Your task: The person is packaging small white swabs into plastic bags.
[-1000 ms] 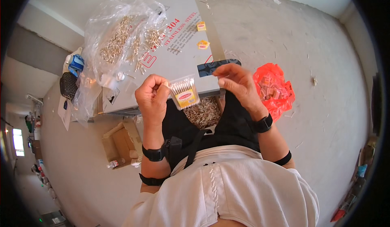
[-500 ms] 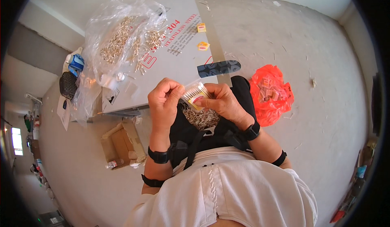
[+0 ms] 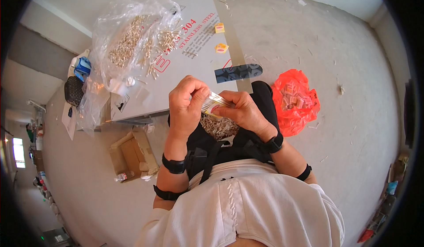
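Note:
A small clear packet of cotton swabs (image 3: pixel 211 107) with a yellow label is held between my two hands, above my lap. My left hand (image 3: pixel 187 103) pinches its upper left edge, thumb against curled fingers. On the other side, my right hand (image 3: pixel 245 110) grips the packet with the thumb across its front. Below it, a heap of loose cotton swabs (image 3: pixel 219 127) lies between my thighs, partly hidden by my hands.
A metal-topped table (image 3: pixel 185 70) carries a clear plastic bag (image 3: pixel 99 39) of loose swabs, two small yellow labels (image 3: pixel 221 48) and a dark patterned strip (image 3: pixel 238 73). A red bag (image 3: pixel 304 119) of packets sits right of my leg; an open cardboard box (image 3: pixel 132 154) is at left.
My left hand has moved right and slightly up, over the packet's top edge. The packet's upper part is now more covered by its fingers. My right hand keeps its grip.

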Demonstrator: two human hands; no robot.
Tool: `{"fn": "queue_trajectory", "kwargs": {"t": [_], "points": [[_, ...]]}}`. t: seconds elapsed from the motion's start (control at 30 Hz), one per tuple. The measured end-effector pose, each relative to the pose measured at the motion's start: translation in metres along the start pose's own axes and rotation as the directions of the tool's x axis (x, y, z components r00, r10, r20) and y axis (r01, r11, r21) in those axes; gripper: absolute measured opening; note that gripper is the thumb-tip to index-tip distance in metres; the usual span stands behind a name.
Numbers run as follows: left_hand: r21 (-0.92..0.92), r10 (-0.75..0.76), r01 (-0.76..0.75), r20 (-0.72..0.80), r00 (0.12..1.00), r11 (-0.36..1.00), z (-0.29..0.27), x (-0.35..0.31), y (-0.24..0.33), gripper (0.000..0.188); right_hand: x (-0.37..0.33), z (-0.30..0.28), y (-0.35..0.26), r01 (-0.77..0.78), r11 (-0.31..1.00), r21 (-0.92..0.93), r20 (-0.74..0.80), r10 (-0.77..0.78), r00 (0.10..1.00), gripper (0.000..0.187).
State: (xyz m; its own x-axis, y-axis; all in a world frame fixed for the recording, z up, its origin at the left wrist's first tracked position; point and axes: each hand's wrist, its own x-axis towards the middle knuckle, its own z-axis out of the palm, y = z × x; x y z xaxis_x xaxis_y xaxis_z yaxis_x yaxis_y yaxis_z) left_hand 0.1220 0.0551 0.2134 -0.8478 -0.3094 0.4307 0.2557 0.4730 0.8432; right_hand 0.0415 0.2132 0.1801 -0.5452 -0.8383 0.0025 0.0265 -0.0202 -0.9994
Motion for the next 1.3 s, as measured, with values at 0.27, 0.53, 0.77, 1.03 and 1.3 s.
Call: {"fn": "queue_trajectory", "kwargs": {"t": [0.27, 0.53, 0.77, 1.03, 1.3], "points": [[-0.079, -0.295, 0.295, 0.014, 0.955, 0.952, -0.015, -0.003, -0.002, 0.012, 0.0, -0.01, 0.013, -0.049, 0.952, 0.303, -0.03, 0.061, 0.998, 0.017], [-0.058, -0.326, 0.326, 0.004, 0.945, 0.944, -0.014, -0.014, -0.002, 0.004, 0.004, -0.009, 0.017, -0.015, 0.927, 0.375, -0.025, 0.026, 0.999, 0.023], [0.329, 0.023, -0.036, 0.045, 0.999, 0.944, 0.001, -0.008, 0.014, 0.012, 0.016, -0.011, -0.01, 0.446, 0.739, -0.506, -0.165, -0.59, 0.791, 0.022], [0.44, 0.225, -0.222, 0.048, 0.973, 0.87, 0.008, -0.009, 0.01, 0.017, 0.018, -0.015, -0.018, 0.503, 0.637, -0.583, -0.01, -0.625, 0.78, 0.013], [0.281, 0.221, -0.182, -0.112, 0.969, 0.942, -0.012, -0.007, 0.015, 0.012, 0.001, -0.056, -0.006, 0.307, 0.947, -0.09, -0.256, -0.32, 0.912, 0.027]]}}
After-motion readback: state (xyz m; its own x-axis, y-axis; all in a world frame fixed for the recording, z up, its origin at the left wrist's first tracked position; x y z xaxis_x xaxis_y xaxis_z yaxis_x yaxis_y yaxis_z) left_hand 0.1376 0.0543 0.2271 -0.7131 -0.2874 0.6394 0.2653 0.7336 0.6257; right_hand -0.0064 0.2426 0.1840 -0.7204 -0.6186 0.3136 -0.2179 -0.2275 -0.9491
